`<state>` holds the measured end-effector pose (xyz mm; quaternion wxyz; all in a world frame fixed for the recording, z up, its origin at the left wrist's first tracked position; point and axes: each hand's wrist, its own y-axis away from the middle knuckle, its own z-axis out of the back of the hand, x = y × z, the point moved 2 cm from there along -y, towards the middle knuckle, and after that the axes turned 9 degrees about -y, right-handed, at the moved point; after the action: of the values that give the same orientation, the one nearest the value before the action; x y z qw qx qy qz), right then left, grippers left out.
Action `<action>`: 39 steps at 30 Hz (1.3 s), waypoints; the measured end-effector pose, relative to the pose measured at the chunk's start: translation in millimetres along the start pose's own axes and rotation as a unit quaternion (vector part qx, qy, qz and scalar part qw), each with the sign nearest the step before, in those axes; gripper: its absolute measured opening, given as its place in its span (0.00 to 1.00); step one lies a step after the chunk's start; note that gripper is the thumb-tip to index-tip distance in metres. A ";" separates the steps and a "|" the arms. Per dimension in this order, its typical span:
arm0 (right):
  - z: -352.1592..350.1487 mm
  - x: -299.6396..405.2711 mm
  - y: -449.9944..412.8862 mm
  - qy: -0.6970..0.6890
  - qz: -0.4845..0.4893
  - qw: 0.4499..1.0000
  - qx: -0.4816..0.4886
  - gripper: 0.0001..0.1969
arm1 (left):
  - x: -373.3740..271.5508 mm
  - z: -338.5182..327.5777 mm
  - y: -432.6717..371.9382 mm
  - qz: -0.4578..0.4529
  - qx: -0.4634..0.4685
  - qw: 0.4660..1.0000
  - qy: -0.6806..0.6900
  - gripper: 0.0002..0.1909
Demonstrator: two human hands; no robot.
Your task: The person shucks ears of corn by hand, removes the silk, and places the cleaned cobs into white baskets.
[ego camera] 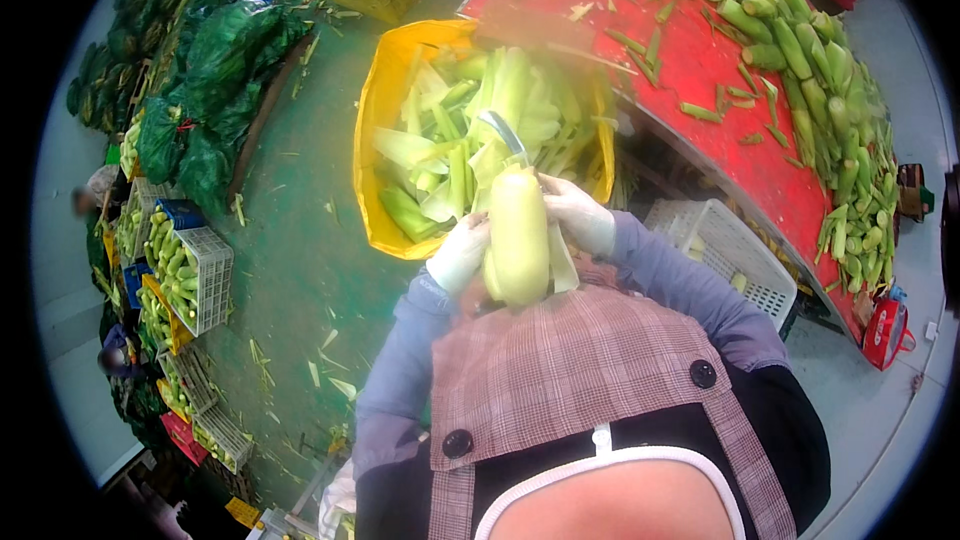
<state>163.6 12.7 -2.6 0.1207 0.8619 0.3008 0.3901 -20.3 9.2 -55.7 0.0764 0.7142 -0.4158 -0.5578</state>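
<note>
A pale green stem vegetable, apparently a water bamboo shoot (517,236), is upright in front of my chest. My gloved left hand (460,253) grips its left side, fingertips hidden behind it. At its upper right is my gloved right hand (581,214), closed beside a curved knife blade (504,132) that rises past the shoot's top; the handle is hidden. A loose strip of husk (562,259) hangs below the right hand, along the shoot. Just beyond both hands stands a yellow bin (363,165) holding stripped green husks (457,172).
To the right, a red-topped table (667,37) bears a long heap of unpeeled shoots (832,105). Beneath its edge sits a white plastic crate (750,270). Filled crates (210,277) and green sacks (225,67) line the left. Husk scraps litter the green floor (300,277). Other people work farther off.
</note>
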 end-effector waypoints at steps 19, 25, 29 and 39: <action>-16.6 31.4 -16.6 0.254 0.178 0.950 -0.041 0.21 | -36.3 -18.5 -14.8 -0.306 -0.218 0.927 -0.006 0.22; 2.5 89.2 -13.1 -0.005 0.315 0.941 -0.128 0.16 | -31.9 31.2 -9.6 -0.301 -0.293 0.858 0.297 0.39; 34.8 87.7 -49.4 0.031 0.304 0.932 -0.197 0.12 | -44.8 38.1 1.8 -0.354 -0.319 0.832 0.282 0.43; 37.8 88.5 -99.0 0.543 0.265 0.787 -0.125 0.35 | -51.1 43.3 13.5 -0.398 -0.381 0.834 0.024 0.28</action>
<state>195.2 146.1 -18.6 -0.0643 0.5315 0.0250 0.8443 -66.1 50.5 -26.3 0.1233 0.7455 0.1514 -0.6372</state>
